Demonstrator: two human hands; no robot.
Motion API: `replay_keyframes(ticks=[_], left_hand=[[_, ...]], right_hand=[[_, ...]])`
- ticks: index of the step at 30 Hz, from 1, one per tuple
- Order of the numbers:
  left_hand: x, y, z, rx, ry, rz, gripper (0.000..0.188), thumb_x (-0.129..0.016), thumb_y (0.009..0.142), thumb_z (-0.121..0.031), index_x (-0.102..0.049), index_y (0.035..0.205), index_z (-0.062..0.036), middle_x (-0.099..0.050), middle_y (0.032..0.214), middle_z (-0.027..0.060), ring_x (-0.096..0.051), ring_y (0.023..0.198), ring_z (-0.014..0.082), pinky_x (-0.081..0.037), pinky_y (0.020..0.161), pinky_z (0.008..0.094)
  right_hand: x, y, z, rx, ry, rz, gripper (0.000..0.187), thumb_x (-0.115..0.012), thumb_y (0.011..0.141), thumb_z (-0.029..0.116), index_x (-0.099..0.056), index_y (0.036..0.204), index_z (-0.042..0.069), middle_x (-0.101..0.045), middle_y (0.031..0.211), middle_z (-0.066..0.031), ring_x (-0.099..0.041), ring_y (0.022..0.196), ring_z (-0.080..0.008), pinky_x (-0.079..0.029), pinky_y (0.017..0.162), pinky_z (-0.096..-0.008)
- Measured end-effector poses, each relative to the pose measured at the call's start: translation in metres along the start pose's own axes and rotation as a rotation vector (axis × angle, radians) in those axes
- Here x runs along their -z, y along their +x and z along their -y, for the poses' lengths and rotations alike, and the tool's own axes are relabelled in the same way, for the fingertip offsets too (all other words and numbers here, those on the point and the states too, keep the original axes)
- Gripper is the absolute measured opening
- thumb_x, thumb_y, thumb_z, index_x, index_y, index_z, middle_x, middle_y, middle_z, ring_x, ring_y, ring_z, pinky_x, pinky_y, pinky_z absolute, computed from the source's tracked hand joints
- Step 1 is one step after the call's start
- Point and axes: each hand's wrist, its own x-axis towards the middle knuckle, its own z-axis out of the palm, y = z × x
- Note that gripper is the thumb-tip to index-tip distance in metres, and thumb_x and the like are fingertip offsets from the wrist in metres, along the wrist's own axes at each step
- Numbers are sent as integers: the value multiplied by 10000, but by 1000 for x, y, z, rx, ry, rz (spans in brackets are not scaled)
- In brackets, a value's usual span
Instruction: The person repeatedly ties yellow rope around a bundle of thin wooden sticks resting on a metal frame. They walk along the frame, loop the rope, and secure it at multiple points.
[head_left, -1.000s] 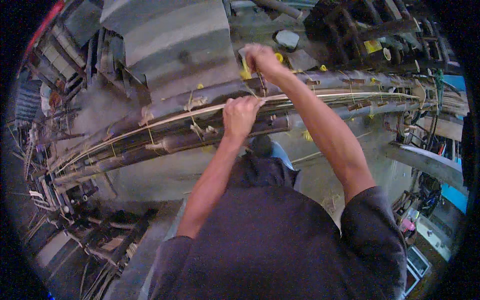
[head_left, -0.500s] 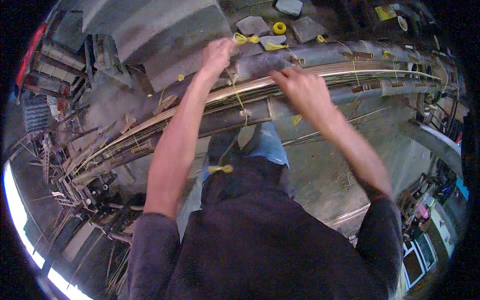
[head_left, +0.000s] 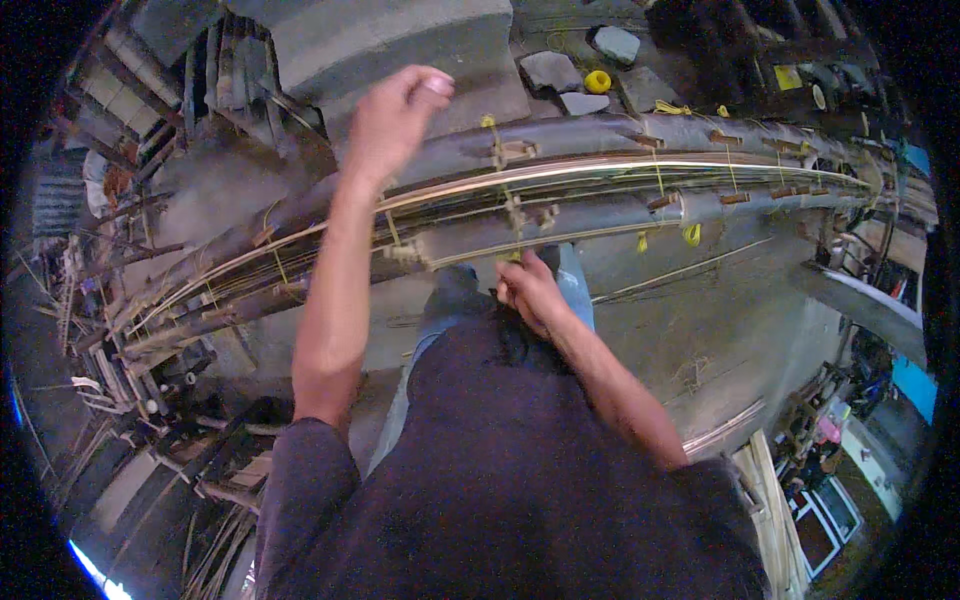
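Observation:
A long bundle of thin pale strips (head_left: 600,168) runs between two dark pipes, the far pipe (head_left: 590,132) and the near pipe (head_left: 590,213). Yellow cord (head_left: 505,188) crosses the strips in front of me. Above the far pipe, my left hand (head_left: 392,118) is raised with curled fingers; whatever they hold, if anything, is hidden. Close to my body, just this side of the near pipe, my right hand (head_left: 533,292) pinches the lower part of the yellow cord. Wooden pegs (head_left: 516,151) stick out from the pipes beside the cord.
Small yellow cord bundles (head_left: 692,235) hang from the pipes on the right. Flat stones (head_left: 550,72) and a yellow roll (head_left: 597,82) lie beyond the far pipe, by a curved concrete step (head_left: 420,50). More strips (head_left: 725,425) lie on the floor at right.
My right hand has left the strips and come down toward my body at the cord. My left hand has shifted left, away from the yellow cord bundle. The view has shifted as well.

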Motion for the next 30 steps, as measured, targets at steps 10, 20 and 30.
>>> replay_keyframes(ticks=[10, 20, 30], left_hand=[[-39, -95, 7, -79, 265, 53, 257, -600, 883, -240, -655, 1070, -72, -640, 1060, 142, -613, 996, 340, -492, 872, 430], [-25, -92, -5, -40, -130, -546, 190, -625, 908, -218, -685, 899, -38, -687, 838, 65, -654, 793, 187, -510, 709, 331], [-48, -92, -31, -178, 276, -106, 145, -686, 822, -169, -706, 919, -63, -632, 905, 108, -602, 892, 281, -472, 797, 359]], right_hand=[[-33, 14, 167, 1110, -1815, -484, 184, -685, 770, 114, -715, 948, 149, -567, 1178, -55, -508, 1131, -298, -400, 940, -454], [-12, -4, 156, 995, -1210, -537, 97, -731, 774, 144, -701, 851, 93, -605, 1105, -102, -527, 1097, -293, -405, 939, -417], [22, -31, 24, 477, -730, -19, 103, -663, 826, 43, -653, 909, -17, -645, 925, -129, -622, 904, -278, -485, 805, -355]])
